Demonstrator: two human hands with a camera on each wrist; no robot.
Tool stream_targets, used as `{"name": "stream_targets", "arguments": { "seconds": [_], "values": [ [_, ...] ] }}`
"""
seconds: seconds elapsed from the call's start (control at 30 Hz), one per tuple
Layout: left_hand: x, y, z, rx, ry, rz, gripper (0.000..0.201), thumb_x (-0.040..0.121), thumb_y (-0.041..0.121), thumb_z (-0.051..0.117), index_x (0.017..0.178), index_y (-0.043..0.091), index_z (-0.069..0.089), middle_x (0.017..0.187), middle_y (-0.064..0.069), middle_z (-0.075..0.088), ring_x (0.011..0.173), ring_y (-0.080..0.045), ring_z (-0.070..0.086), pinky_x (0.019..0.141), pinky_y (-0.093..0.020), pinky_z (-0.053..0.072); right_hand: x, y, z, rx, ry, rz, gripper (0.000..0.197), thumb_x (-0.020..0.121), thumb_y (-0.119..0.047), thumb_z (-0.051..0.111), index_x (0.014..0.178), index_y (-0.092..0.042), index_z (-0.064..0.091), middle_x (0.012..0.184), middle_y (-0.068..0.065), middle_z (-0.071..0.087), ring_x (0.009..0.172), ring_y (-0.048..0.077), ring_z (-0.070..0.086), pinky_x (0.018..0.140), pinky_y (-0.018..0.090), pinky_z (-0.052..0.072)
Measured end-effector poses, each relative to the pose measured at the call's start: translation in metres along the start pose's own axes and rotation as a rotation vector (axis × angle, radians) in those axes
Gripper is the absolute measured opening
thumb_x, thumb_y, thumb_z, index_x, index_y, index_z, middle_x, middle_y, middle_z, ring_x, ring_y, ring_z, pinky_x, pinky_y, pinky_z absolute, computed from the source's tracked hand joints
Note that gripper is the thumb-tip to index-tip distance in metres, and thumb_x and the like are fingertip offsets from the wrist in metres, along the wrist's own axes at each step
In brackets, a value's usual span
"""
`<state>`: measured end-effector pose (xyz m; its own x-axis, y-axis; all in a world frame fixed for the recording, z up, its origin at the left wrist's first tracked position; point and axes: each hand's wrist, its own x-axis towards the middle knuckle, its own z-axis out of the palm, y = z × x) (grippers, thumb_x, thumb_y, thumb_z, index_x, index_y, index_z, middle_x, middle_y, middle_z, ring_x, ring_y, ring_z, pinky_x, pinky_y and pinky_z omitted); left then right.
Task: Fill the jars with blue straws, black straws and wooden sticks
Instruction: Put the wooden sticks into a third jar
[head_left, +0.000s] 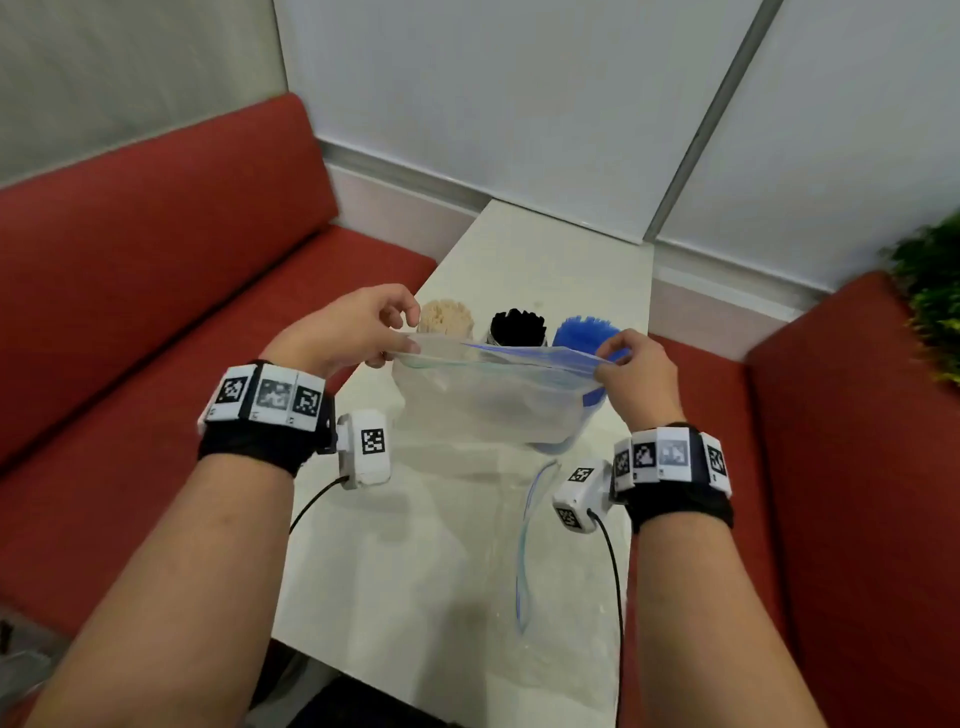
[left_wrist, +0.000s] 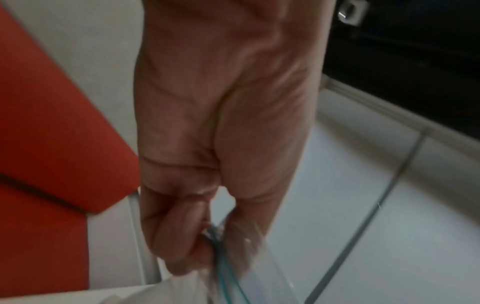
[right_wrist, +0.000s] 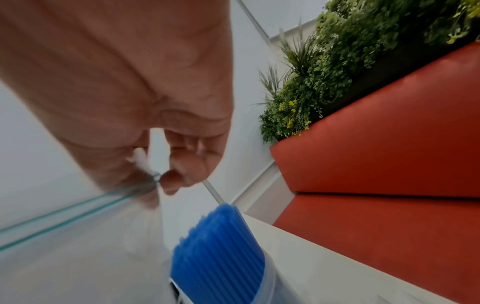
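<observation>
Held up over the middle of the white table (head_left: 561, 244): a clear zip bag (head_left: 488, 400), stretched by its top edge between both hands. Left hand (head_left: 353, 327) pinching the bag's left top corner, thumb against curled fingers (left_wrist: 176, 230), the blue-green zip line running out from the pinch. Right hand (head_left: 636, 374) pinching the right top corner the same way, thumb and fingertips (right_wrist: 179, 176) closed on the seal strip. Bag hanging loose below the hands, its lower part close to the tabletop; contents hard to make out through the plastic.

Standing in a row behind the bag, toward the far end of the table: wooden sticks (head_left: 447, 314) on the left, black straws (head_left: 518, 325) in the middle, blue straws (head_left: 584, 330) on the right, each bundle upright in its own jar, jars mostly hidden by the bag. Blue straws just beside the right hand, packed tight.

Lying flat on the table near the right edge: a second clear bag (head_left: 524, 551) with a blue seal line. Red benches (head_left: 156, 249) along both long sides of the table; green plants (right_wrist: 363, 51) behind the right bench.
</observation>
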<state>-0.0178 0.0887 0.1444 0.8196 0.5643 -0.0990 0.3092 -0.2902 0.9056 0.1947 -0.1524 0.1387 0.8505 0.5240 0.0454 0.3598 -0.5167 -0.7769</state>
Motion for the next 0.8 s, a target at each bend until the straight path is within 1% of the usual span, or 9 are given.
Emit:
{"name": "stream_targets", "arguments": {
  "seconds": [0.13,0.2,0.27,0.4,0.53,0.6,0.63,0.7,0.8],
  "values": [
    [-0.008,0.016,-0.016,-0.352,-0.061,0.063,0.032,0.088,-0.012,0.058,0.077,0.018,0.056,0.075,-0.003,0.048,0.05,-0.006,0.04,0.038,-0.018,0.023,-0.006,-0.016,-0.026,0.334,-0.14,-0.197,0.045,0.08,0.012,0.046,0.076,-0.03,0.062,0.091,-0.013,0.065,0.058,0.011,0.044,0.052,0.02,0.035],
    [-0.004,0.022,-0.018,-0.246,0.079,0.042,0.033,0.085,-0.015,0.049,0.073,0.013,0.059,0.068,-0.006,0.047,0.049,-0.01,0.038,0.035,-0.016,0.022,-0.012,-0.027,-0.032,0.231,-0.217,-0.256,0.055,0.083,0.015,0.044,0.072,-0.033,0.069,0.097,-0.014,0.066,0.064,0.0,0.052,0.061,0.021,0.041],
    [0.002,0.032,-0.012,-0.137,0.175,0.019,0.033,0.081,-0.015,0.045,0.072,0.009,0.066,0.062,-0.008,0.045,0.047,-0.014,0.036,0.036,-0.016,0.024,-0.015,-0.04,-0.031,-0.063,-0.321,-0.262,0.063,0.087,0.013,0.042,0.085,-0.038,0.077,0.112,-0.011,0.067,0.094,-0.009,0.059,0.078,0.022,0.045],
    [0.009,0.062,0.009,-0.054,0.077,0.071,0.033,0.078,-0.006,0.048,0.079,0.011,0.076,0.05,-0.004,0.05,0.038,-0.013,0.04,0.036,-0.02,0.032,-0.032,-0.092,-0.016,-0.239,-0.393,-0.282,0.017,0.089,-0.043,0.07,0.104,-0.049,0.074,0.157,-0.003,0.038,0.142,0.019,0.038,0.114,0.04,0.034],
    [0.007,0.089,0.021,-0.007,-0.022,0.125,0.027,0.081,0.006,0.051,0.083,0.012,0.077,0.053,0.0,0.062,0.038,-0.016,0.048,0.039,-0.02,0.039,-0.047,-0.138,0.021,-0.559,-0.342,-0.321,0.042,0.075,-0.068,0.073,0.11,-0.045,0.07,0.167,-0.006,0.02,0.156,0.026,0.002,0.121,0.064,0.0],
    [0.008,0.093,0.018,-0.074,-0.015,0.132,0.02,0.087,0.011,0.054,0.093,0.011,0.074,0.058,-0.002,0.064,0.039,-0.017,0.051,0.039,-0.021,0.041,-0.044,-0.142,0.029,-0.589,-0.239,-0.286,0.025,0.089,-0.053,0.066,0.11,-0.039,0.071,0.161,-0.003,0.035,0.155,0.028,0.013,0.12,0.064,0.0],
    [0.008,0.092,0.014,-0.157,-0.046,0.14,0.017,0.09,0.019,0.06,0.101,0.013,0.071,0.071,-0.003,0.068,0.047,-0.017,0.058,0.043,-0.023,0.045,-0.041,-0.14,0.028,-0.538,-0.192,-0.296,0.017,0.095,-0.042,0.061,0.106,-0.035,0.073,0.146,-0.001,0.053,0.145,0.028,0.036,0.12,0.06,0.014],
    [0.011,0.079,0.005,-0.226,-0.158,0.194,0.04,0.086,0.05,0.069,0.119,0.028,0.065,0.105,0.005,0.07,0.079,-0.012,0.07,0.06,-0.022,0.053,-0.035,-0.132,0.021,-0.174,-0.121,-0.294,0.019,0.099,-0.024,0.057,0.091,-0.025,0.073,0.097,-0.001,0.072,0.096,0.018,0.068,0.095,0.044,0.046],
    [0.016,0.045,-0.008,-0.03,-0.228,0.211,0.064,0.069,0.071,0.074,0.126,0.049,0.056,0.127,0.016,0.062,0.108,-0.001,0.065,0.084,-0.022,0.053,-0.03,-0.12,0.008,0.44,-0.045,-0.164,0.022,0.101,-0.019,0.058,0.085,-0.017,0.072,0.087,0.004,0.073,0.075,0.021,0.073,0.071,0.037,0.058]
  ]
}}
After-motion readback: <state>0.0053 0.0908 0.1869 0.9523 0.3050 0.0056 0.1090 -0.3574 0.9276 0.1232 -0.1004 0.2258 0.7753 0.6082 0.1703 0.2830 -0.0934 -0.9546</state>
